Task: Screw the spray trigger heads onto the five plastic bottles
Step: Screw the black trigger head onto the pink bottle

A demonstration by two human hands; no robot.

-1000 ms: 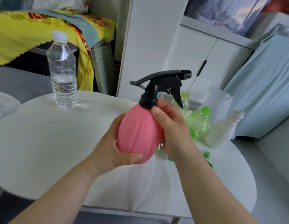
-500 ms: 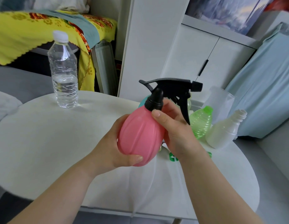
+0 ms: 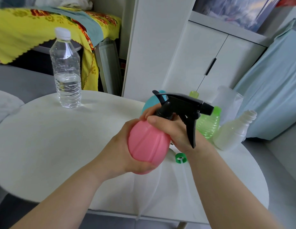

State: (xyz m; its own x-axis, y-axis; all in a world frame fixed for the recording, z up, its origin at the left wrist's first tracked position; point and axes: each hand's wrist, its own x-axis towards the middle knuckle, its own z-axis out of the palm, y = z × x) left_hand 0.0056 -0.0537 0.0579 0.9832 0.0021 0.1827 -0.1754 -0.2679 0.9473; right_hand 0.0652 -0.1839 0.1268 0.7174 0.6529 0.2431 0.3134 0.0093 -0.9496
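A pink round bottle (image 3: 148, 142) is held tilted above the white table (image 3: 64, 146). My left hand (image 3: 120, 154) cups its belly from the left and below. A black spray trigger head (image 3: 182, 108) sits on its neck, nozzle pointing right. My right hand (image 3: 170, 128) wraps the black collar and neck. Behind stand a green ribbed bottle (image 3: 208, 124), a white bottle (image 3: 233, 131) with open threaded neck, a yellow-green bottle top (image 3: 194, 94) and a teal bottle (image 3: 148, 104), partly hidden. A green collar with a dip tube (image 3: 180, 158) lies on the table.
A clear water bottle (image 3: 67, 70) with a white cap stands at the table's far left. A translucent plastic bag (image 3: 228, 100) sits behind the bottles. White cabinets (image 3: 210, 57) and a pale blue cover (image 3: 272, 83) rise beyond the table's right edge.
The trigger head has turned clockwise on the pink bottle, nozzle swinging right and down. Both hands and the bottle shifted slightly right and lower; the bottle tilts more.
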